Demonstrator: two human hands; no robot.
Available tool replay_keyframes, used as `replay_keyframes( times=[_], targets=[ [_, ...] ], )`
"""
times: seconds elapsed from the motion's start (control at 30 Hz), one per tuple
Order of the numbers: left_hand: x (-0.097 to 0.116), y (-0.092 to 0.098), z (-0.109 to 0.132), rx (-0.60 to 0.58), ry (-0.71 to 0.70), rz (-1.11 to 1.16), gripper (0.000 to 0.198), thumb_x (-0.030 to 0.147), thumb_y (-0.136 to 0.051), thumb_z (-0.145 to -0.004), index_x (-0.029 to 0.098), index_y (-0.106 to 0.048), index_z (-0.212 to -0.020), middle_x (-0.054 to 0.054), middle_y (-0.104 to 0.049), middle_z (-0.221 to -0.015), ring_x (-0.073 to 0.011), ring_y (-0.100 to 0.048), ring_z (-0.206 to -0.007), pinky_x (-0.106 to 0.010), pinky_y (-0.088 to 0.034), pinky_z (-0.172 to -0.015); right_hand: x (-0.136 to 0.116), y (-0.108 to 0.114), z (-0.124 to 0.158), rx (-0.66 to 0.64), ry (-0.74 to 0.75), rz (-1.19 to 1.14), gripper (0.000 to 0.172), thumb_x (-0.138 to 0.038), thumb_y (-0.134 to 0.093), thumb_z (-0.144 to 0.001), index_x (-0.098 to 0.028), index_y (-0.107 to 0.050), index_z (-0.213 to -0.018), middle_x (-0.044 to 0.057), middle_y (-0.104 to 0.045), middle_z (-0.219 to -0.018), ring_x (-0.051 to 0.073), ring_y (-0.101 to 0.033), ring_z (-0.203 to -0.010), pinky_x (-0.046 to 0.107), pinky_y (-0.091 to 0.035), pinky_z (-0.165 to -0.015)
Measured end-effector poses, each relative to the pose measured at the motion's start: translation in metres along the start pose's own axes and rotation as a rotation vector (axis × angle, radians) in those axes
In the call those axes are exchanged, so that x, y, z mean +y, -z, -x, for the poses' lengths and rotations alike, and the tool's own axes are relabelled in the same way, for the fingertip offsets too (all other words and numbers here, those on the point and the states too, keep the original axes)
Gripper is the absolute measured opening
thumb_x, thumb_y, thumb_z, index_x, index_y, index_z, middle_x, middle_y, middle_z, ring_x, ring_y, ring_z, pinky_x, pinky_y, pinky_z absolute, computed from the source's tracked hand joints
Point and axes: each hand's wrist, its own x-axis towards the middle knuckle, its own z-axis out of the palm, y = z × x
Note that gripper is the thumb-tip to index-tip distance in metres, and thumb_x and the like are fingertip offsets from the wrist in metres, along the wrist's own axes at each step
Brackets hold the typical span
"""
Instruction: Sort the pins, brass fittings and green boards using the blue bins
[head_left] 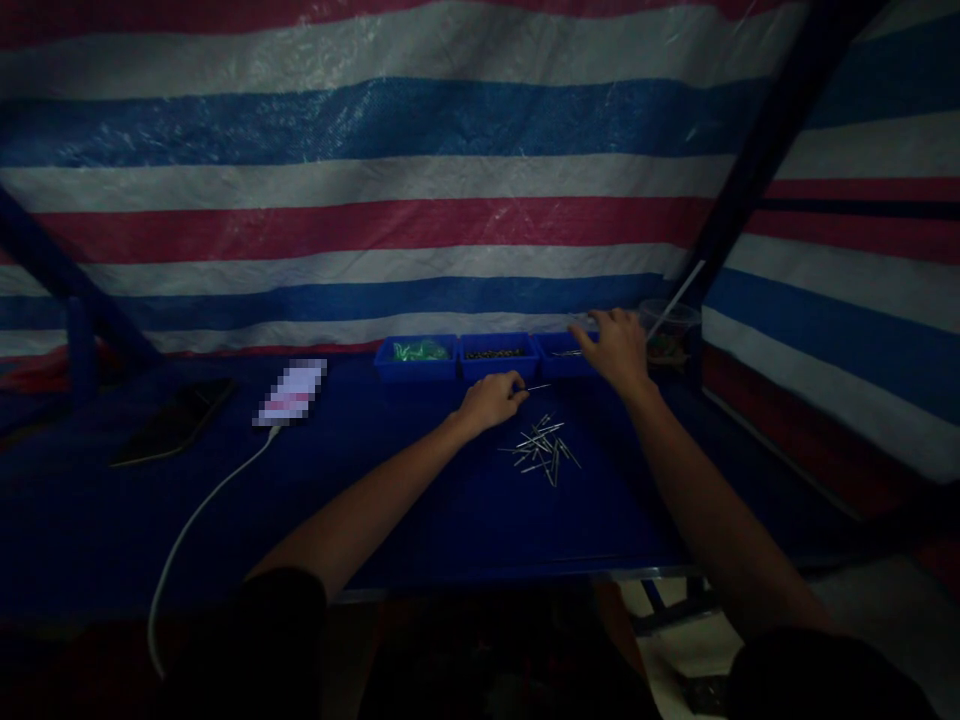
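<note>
My left hand (491, 400) is closed in a pinch on a thin metal pin (538, 387), whose free end points right. On the table in front of it lies a loose pile of similar slim metal pins (541, 447). My right hand (616, 345) hovers over the rightmost blue bin (559, 361), thumb and fingers apart. I make out nothing held there, though the light is dim. A few thin pieces show inside that bin. Small brass-coloured parts fill the middle blue bin (495, 370), and green pieces sit in the left blue bin (416, 371).
A clear round tub (667, 318) stands right of the bins, a pale stick (679, 295) slanting above it. Left on the blue table (390, 500) lie a lit phone (292, 390) with a white cable (202, 510) and a dark flat device (176, 420). Striped sheeting hangs behind.
</note>
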Motion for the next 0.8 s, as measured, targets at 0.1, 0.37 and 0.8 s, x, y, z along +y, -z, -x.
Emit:
replay_keyframes(
  times=[0.1, 0.37, 0.8],
  targets=[
    [0.013, -0.013, -0.024, -0.036, 0.038, -0.122, 0.026, 0.037, -0.057, -0.083, 0.024, -0.061, -0.105, -0.006, -0.068, -0.1, -0.024, -0.063, -0.094, -0.033, -0.048, -0.078, 0.017, -0.012, 0.013, -0.116, -0.077, 0.085, 0.058, -0.054, -0.042, -0.087, -0.009, -0.057, -0.119, 0.022, -0.057, -0.115, 0.038, -0.045, -0.108, 0.046, -0.037, -0.082],
    [0.013, -0.013, -0.018, -0.055, 0.072, -0.106, 0.017, 0.015, -0.048, -0.085, 0.016, -0.066, -0.084, -0.011, -0.069, -0.093, -0.0222, -0.064, -0.094, -0.028, -0.046, -0.079, -0.021, -0.018, 0.037, -0.332, 0.324, -0.133, 0.033, -0.041, -0.052, -0.085, -0.019, -0.062, -0.108, 0.011, -0.064, -0.106, 0.031, -0.045, -0.107, 0.041, -0.036, -0.083],
    [0.002, 0.016, 0.035, -0.044, -0.17, 0.203, 0.021, 0.023, -0.054, -0.087, 0.017, -0.057, -0.107, -0.002, -0.061, -0.081, -0.0159, -0.058, -0.079, -0.027, -0.044, -0.072, -0.018, 0.011, -0.003, 0.161, 0.088, -0.215, 0.032, -0.031, -0.034, -0.093, -0.016, -0.061, -0.102, 0.012, -0.066, -0.095, 0.025, -0.056, -0.089, 0.037, -0.039, -0.08]
  ],
)
